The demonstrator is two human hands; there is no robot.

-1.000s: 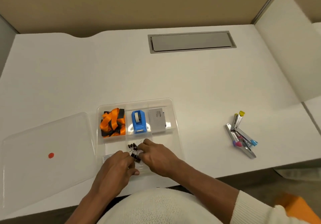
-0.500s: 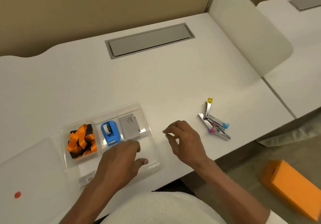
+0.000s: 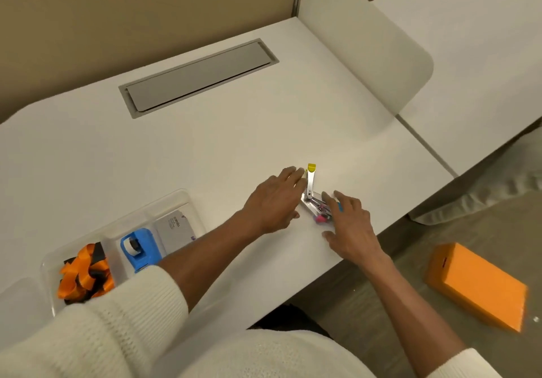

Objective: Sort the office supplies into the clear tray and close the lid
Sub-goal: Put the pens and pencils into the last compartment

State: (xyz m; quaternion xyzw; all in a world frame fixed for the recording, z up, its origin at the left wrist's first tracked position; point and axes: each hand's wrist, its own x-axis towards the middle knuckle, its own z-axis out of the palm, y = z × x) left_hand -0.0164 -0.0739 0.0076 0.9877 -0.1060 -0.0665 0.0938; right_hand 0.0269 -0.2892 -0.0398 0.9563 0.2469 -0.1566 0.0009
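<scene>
Now both open hands, left (image 3: 274, 201) and right (image 3: 350, 225), have left the tray (image 3: 187, 201) to flank the clips (image 3: 315, 201).

White desk (image 3: 205, 149), grey cable hatch (image 3: 199, 77) at 11 o'clock, white divider panel (image 3: 366, 55) at 1 o'clock, orange box (image 3: 478, 286) on floor at 4 o'clock

One piece of print can be made out: a word in small dark letters on the grey flat box (image 3: 175, 232), which lies in the clear tray (image 3: 173, 198) at about eight o'clock in the view. It appears to read "camlin", set sideways along the box's upper face. Finer print beneath it and a small purple mark at the box's corner are too small to read.
</scene>
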